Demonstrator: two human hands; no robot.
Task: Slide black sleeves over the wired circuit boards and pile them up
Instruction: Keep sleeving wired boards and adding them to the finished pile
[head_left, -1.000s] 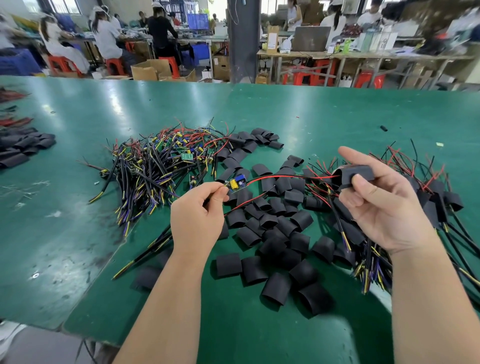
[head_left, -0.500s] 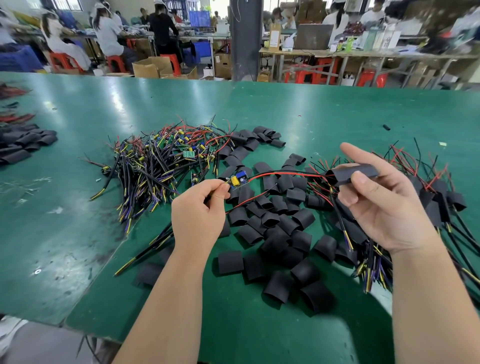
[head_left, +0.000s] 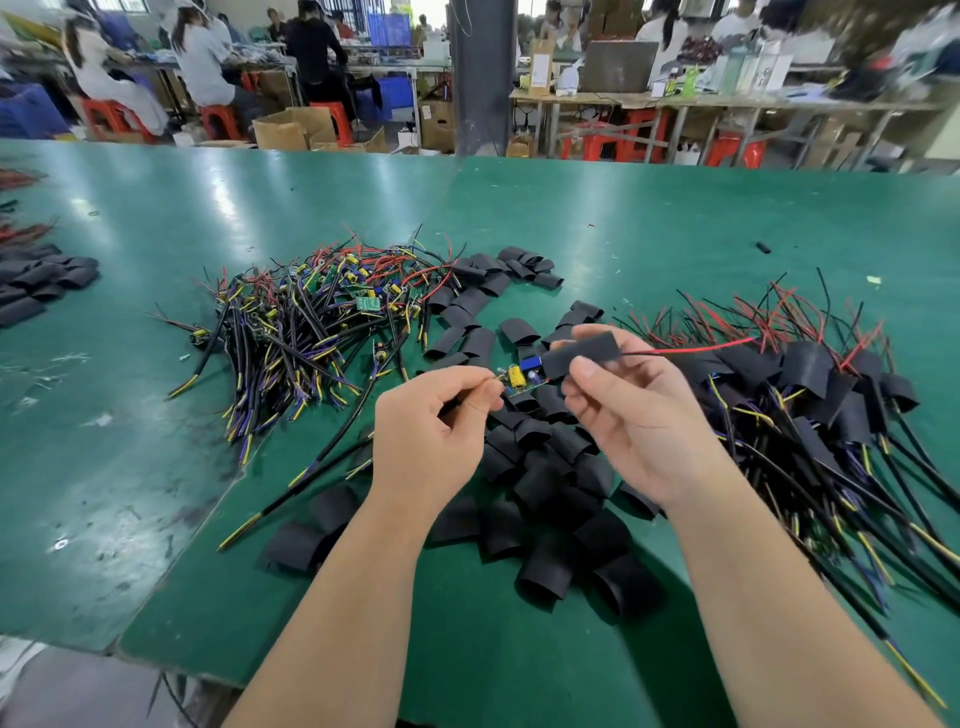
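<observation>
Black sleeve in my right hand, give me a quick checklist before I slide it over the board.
1. Pinch on sleeve by right hand: ok.
2. Its red wire threaded through, out the far end: ok.
3. Grip of left hand at the circuit board end: ok.
4. Board at the sleeve mouth: ok.
5. Board covered: not ok, bare.
6. Mouth open wide enough: cannot tell.

Unsleeved boards (head_left: 311, 322) lie left, loose sleeves (head_left: 540, 467) between, sleeved boards (head_left: 810, 369) right.
</observation>
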